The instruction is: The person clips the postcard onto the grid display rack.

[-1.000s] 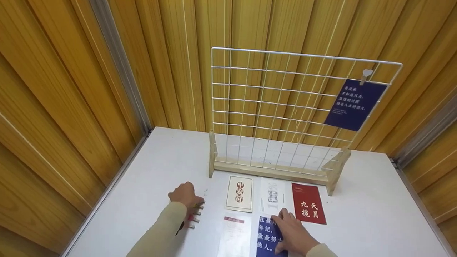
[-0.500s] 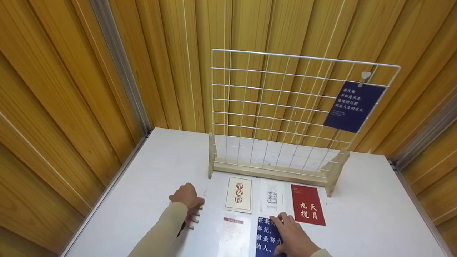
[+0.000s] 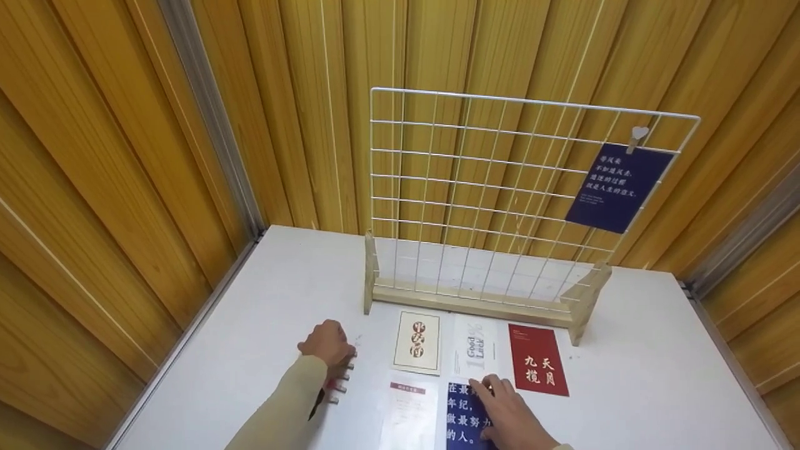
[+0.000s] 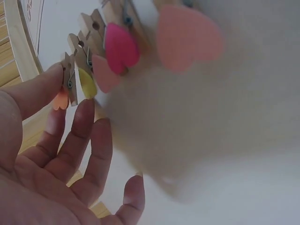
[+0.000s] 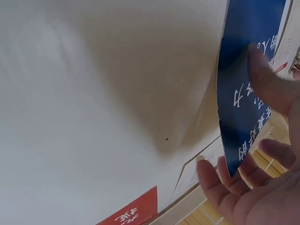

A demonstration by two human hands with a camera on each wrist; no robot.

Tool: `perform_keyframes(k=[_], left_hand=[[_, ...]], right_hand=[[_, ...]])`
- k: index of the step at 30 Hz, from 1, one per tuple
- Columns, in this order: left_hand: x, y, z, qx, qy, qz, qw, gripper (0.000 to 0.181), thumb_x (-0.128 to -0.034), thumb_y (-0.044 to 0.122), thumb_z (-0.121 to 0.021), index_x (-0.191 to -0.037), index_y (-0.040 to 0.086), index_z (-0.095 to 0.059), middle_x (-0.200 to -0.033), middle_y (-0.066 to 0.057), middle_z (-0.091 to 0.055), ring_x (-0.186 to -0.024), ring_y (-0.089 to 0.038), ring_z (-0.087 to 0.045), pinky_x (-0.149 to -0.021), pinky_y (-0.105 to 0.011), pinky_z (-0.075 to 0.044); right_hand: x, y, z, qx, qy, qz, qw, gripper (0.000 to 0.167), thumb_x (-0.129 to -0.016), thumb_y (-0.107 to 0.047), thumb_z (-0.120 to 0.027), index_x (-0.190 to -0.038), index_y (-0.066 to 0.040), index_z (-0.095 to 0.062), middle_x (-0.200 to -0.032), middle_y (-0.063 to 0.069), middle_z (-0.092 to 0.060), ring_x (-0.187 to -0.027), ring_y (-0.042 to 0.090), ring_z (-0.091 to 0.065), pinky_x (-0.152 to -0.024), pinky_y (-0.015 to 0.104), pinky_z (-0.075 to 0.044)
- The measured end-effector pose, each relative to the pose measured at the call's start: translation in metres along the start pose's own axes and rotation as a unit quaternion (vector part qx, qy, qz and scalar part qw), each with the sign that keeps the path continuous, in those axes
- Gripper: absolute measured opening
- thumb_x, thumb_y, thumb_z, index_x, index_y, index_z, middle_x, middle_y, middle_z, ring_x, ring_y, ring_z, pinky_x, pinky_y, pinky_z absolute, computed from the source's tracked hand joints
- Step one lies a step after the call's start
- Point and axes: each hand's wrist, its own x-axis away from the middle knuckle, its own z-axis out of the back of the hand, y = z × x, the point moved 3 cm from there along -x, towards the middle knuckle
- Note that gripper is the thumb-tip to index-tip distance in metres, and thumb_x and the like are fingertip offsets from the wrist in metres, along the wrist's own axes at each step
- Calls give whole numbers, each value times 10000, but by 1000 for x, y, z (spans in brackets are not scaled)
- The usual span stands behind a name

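- Left hand [image 3: 327, 345] pinched a wooden clip [image 4: 68, 77] with an orange heart, other fingers spread.
- Right hand [image 3: 515, 414] pinched a glossy, bowed blue card [image 5: 234, 79].
- Behind stood a white wire grid [image 3: 484, 185].

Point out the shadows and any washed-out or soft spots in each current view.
Head: the Good Luck card nearly blends into the white table, and the small print on the red-headed card is too faint to read; left wrist: a broad, soft-edged shadow spreads beside the heart-topped clips; right wrist: a dark shadow falls beside the bent blue card.
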Motion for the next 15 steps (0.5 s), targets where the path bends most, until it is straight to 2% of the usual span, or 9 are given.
perform_keyframes(k=[3,7,11,15], left_hand=[[0,-4,2,24,116,7,9999,215,-777,158,-814,-809,96,-611,-746,-23,-601,-756,-256,-568,-825,-573,-363],[1,-5,2,138,111,-59,9998,227,-763,168,-815,-821,97,-607,-767,-23,-615,-757,-255,-567,-810,-563,-356],[2,-4,2,168,124,-183,9996,224,-771,189,-813,-799,100,-609,-753,-14,-614,-733,-244,-566,-788,-549,-358],[2,-5,2,79,145,-264,9995,233,-783,199,-810,-742,118,-596,-710,9,-599,-701,-224,-560,-769,-540,-362]], right_hand=[[-3,-3,2,190,252,28,9995,682,-715,-59,-833,-1334,-18,-550,-1190,136,-546,-1019,298,-539,-849,502,-497],[-2,-3,8,375,702,52,9968,585,-728,0,-797,-1278,-47,-602,-1152,103,-592,-993,279,-573,-825,481,-469],[-1,-1,17,105,1037,89,9945,535,-744,53,-766,-1251,-33,-620,-1124,91,-600,-1009,282,-584,-864,518,-453],[-1,-2,25,-157,1117,98,9936,470,-761,61,-760,-1209,-17,-639,-1106,74,-591,-1016,278,-575,-888,552,-458]])
